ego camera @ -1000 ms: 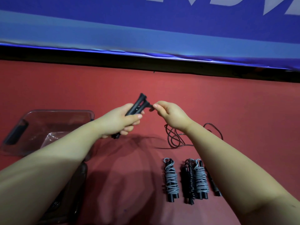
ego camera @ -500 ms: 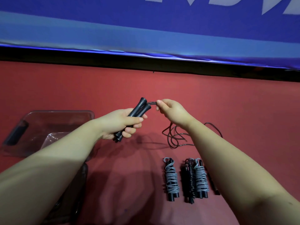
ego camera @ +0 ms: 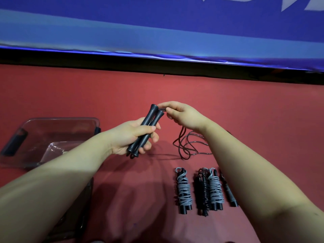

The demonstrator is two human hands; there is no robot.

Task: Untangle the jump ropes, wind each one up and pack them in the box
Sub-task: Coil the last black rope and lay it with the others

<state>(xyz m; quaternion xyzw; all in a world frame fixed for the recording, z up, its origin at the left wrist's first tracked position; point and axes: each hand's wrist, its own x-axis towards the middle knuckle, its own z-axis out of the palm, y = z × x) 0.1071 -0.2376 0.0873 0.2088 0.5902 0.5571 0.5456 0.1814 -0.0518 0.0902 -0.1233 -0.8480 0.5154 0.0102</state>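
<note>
My left hand (ego camera: 130, 137) grips two black jump rope handles (ego camera: 150, 123) held side by side, tilted up to the right. My right hand (ego camera: 182, 114) pinches the black rope right at the handles' top ends. The loose black rope (ego camera: 188, 146) trails down into loops on the red floor below my right wrist. Three wound ropes lie in a row: a grey-wrapped bundle (ego camera: 183, 190), a black bundle (ego camera: 201, 192) and another grey-wrapped bundle (ego camera: 216, 190). A clear plastic box (ego camera: 52, 123) with dark handles stands at the left.
A further black handle (ego camera: 229, 193) lies partly hidden under my right forearm. A dark clear lid (ego camera: 77, 204) lies under my left arm. A blue banner (ego camera: 157, 28) runs along the far edge of the red floor (ego camera: 263, 111).
My right hand has moved left and closer over the handle tops, bending the rope toward them. My left hand turned the handles more upright and lower.
</note>
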